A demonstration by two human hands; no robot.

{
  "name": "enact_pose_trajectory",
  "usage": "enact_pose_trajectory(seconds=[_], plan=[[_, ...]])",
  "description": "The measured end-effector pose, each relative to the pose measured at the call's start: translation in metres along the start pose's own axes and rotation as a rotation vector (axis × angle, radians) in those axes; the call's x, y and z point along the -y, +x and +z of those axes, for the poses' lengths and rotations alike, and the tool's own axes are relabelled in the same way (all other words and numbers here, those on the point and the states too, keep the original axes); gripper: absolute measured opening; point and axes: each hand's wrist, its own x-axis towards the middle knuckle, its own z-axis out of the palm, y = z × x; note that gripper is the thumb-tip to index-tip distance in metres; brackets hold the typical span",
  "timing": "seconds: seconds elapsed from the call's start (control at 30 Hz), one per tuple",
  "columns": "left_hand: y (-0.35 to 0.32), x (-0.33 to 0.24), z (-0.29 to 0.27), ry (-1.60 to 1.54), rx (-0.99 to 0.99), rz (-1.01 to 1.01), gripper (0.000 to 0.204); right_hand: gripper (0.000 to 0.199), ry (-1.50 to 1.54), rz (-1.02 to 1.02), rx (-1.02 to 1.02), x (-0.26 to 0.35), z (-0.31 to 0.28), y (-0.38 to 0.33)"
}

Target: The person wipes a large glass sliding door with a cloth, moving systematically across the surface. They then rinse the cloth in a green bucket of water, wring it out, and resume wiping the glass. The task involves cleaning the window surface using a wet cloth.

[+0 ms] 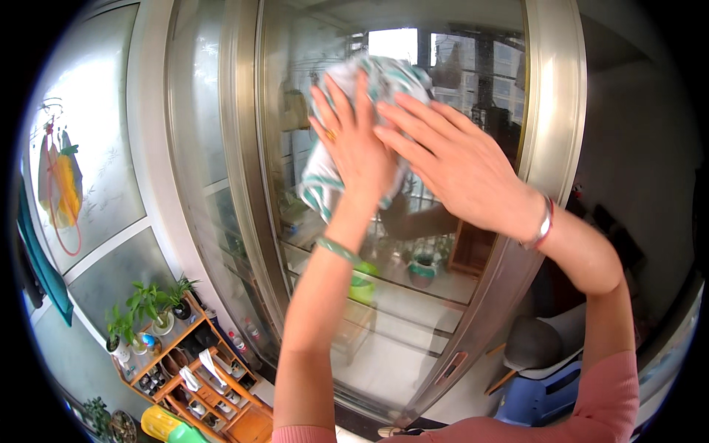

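Left hand (358, 151), near: green bangle (338, 251) at wrist; laid flat on the cloth (323, 181), fingers spread, unclenched. Right hand (473, 166), near, to the right: fingers straight, unclenched, tips over the cloth's right part beside the left hand; whether they press cannot be told. Cloth: white, green-striped, rumpled, against the upper glass of a metal-framed door panel (410, 369). Beyond, right, low: blue plastic object (543, 395). Left, low: wooden rack (251, 424) with shoes; potted plants (150, 301) on top.

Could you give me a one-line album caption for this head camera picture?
Left hand spread on a white-and-green cloth against a glass door, right hand alongside.
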Motion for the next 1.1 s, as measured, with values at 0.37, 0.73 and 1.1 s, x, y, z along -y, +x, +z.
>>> enact_pose_trajectory(seconds=[0.37, 0.73, 1.1], plan=[[-0.067, 0.024, -0.019, 0.044, 0.048, -0.060, 0.063, 0.040, -0.173, -0.215, 0.101, 0.012, 0.039, 0.018], [-0.163, 0.016, -0.039, 0.051, 0.186, -0.135, 0.067, 0.046, 0.039, -0.279, 0.246, 0.038, 0.049, -0.014], [0.087, 0.093, 0.023, 0.032, -0.064, -0.377, 0.073, 0.034, 0.007, -0.184, -0.027, -0.083, 0.094, 0.182]])
